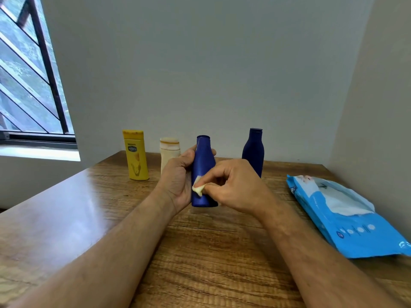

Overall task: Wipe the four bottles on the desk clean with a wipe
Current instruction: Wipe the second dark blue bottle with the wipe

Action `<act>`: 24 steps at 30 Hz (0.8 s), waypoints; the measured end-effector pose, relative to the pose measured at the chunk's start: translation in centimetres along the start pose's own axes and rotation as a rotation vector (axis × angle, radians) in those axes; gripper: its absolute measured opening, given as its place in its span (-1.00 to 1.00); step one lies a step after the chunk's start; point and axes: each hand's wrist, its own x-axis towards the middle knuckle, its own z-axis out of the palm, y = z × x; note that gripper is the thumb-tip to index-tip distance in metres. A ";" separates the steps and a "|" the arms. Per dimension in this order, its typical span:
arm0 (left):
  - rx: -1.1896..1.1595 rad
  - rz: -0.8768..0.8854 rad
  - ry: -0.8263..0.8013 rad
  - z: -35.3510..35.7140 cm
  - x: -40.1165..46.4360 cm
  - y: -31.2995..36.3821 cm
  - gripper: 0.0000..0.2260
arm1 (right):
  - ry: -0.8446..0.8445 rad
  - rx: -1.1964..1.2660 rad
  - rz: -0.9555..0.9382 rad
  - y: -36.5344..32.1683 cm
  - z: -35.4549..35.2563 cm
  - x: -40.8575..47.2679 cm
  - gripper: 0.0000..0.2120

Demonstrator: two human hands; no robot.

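Left hand (178, 178): you grip blue bottle (203, 172), upright.
Right hand (233, 185): you pinch wipe (198, 188) against it.
Edges: pack (347, 216) near desk's (211, 263) right edge.

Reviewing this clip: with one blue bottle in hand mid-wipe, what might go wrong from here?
1. The wipe is a small yellowed wad pinched by the right hand; it may smear grime rather than lift it.
2. The left hand covers one side of the blue bottle, so that side may go unwiped.
3. The cream bottle stands close behind the left hand and could be knocked over.
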 end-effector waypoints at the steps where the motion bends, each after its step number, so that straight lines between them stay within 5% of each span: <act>1: 0.018 -0.018 -0.011 0.1 -0.2 0.0 -0.70 | 0.073 0.024 -0.001 0.1 0.0 0.0 -0.88; 8: 0.178 -0.085 -0.111 1.1 -1.1 -0.5 -0.76 | 0.465 0.075 0.061 0.6 -0.5 0.4 -0.84; 16: -0.026 0.034 0.164 -0.3 0.5 1.1 -0.59 | -0.004 0.021 -0.023 0.3 0.5 0.2 -0.77; 24: 0.147 -0.027 0.057 0.7 -0.5 -0.3 -0.69 | 0.295 0.157 0.088 1.2 -0.1 0.5 -0.79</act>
